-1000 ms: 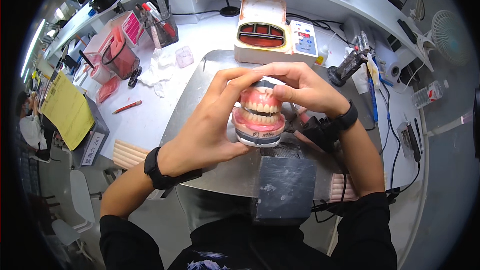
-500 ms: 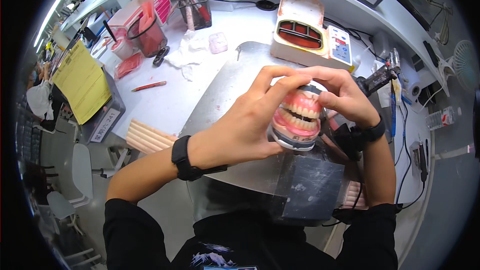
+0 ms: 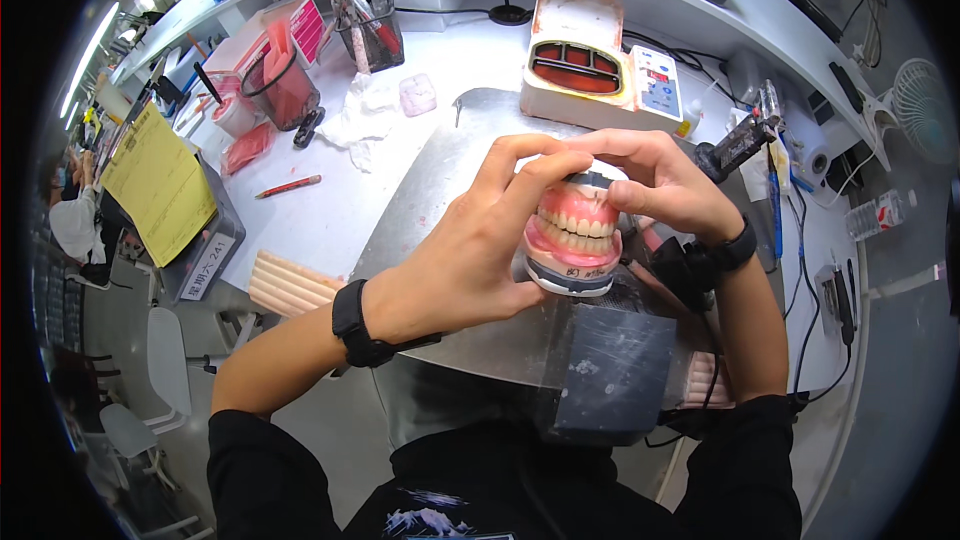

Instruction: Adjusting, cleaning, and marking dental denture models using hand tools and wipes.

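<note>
Between my two hands is a denture model (image 3: 577, 230) with pink gums, cream teeth and pale plaster bases edged in dark grey. Its upper and lower teeth meet, facing me. My left hand (image 3: 480, 235) wraps its left side, thumb under the lower base and fingers over the top. From the right, my right hand (image 3: 665, 180) grips the upper half, with its thumb at the front of the upper base. The right fingers behind the model are partly hidden. Below it stands a dark grey block (image 3: 615, 375) at the table's front edge.
A metal sheet (image 3: 430, 190) covers the desk's middle. Behind stands a wax heater (image 3: 600, 110) with red wax in its wells. Pink wax strips (image 3: 290, 283), a red pencil (image 3: 288, 186), crumpled tissue (image 3: 362, 120) and mesh pen holders (image 3: 375, 45) lie left; a black handpiece (image 3: 740, 147) and cables are right.
The gap between the upper and lower teeth has closed. The model now faces me more squarely, with both hands still around it. The whole view has shifted slightly.
</note>
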Available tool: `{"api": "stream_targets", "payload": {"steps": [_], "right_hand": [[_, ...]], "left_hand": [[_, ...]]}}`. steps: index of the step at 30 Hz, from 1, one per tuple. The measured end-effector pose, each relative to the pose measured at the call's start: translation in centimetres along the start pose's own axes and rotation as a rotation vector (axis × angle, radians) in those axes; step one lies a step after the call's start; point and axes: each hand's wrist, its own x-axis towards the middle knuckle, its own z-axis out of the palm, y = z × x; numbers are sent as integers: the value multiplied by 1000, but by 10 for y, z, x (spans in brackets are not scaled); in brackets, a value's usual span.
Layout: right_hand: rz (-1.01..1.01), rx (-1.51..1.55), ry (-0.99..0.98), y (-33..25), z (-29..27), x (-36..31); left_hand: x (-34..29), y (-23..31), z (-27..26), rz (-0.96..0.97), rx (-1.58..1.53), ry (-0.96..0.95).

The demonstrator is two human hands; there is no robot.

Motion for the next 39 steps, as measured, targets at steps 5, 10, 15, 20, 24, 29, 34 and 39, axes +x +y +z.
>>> {"api": "stream_targets", "payload": {"steps": [5,10,15,20,24,29,34,39], "right_hand": [[-29,-2,2,-1,1,0],[-20,5,18,0,1,0],[-15,-22,18,-2,1,0],[-20,-23,3,-1,0,1],[-38,-5,14,0,1,0],[-13,-12,9,0,1,1],[-25,-76,9,-8,1,-2],[-83,-408,166,-29,-2,-21]], "left_hand": [[0,1,-1,-3,19,-13],[0,0,-2,-40,30,-54],[0,-1,-3,-31,18,-66],[0,0,-4,-24,14,-70],[0,0,-3,-23,20,-71],[-1,-1,-3,-27,37,-68],[-1,3,-4,-12,78,-74],[0,3,-3,22,9,-25]]}}
